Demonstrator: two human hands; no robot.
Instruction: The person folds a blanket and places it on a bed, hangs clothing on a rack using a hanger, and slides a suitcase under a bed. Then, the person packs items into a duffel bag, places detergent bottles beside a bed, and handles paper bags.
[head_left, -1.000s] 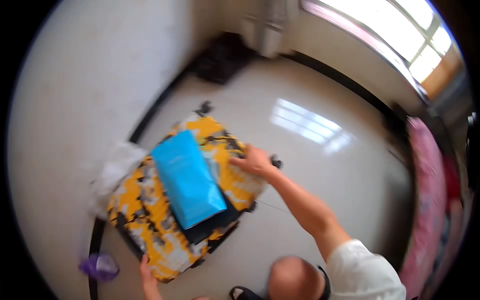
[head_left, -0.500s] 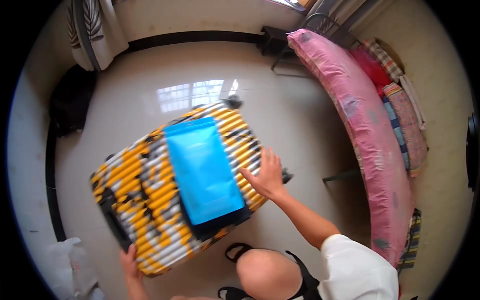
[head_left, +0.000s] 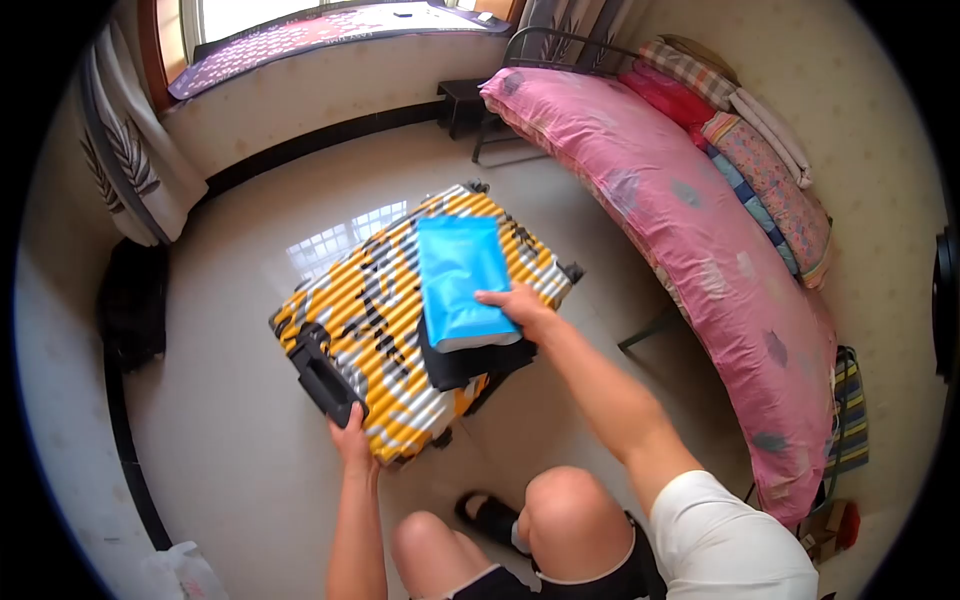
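A yellow, white and black patterned hard suitcase [head_left: 375, 310] lies flat on the tiled floor. On top of it sits a blue flat package [head_left: 458, 275] resting on a black flat item [head_left: 462, 362]. My right hand [head_left: 515, 305] rests on the blue package's near right edge, fingers laid over it. My left hand [head_left: 352, 440] grips the suitcase's near corner, just below its black handle [head_left: 322, 372]. My bare knees and a black sandal show at the bottom.
A bed with a pink patterned cover [head_left: 690, 210] and folded blankets [head_left: 750, 120] runs along the right. A curtain [head_left: 125, 170] and a dark bag [head_left: 130, 300] are at the left wall. A white plastic bag [head_left: 185, 575] lies bottom left. Window at top.
The view swung round, so the suitcase now appears rotated and farther off. My right hand moved from the suitcase's side onto the blue package. My left hand stays at the near corner.
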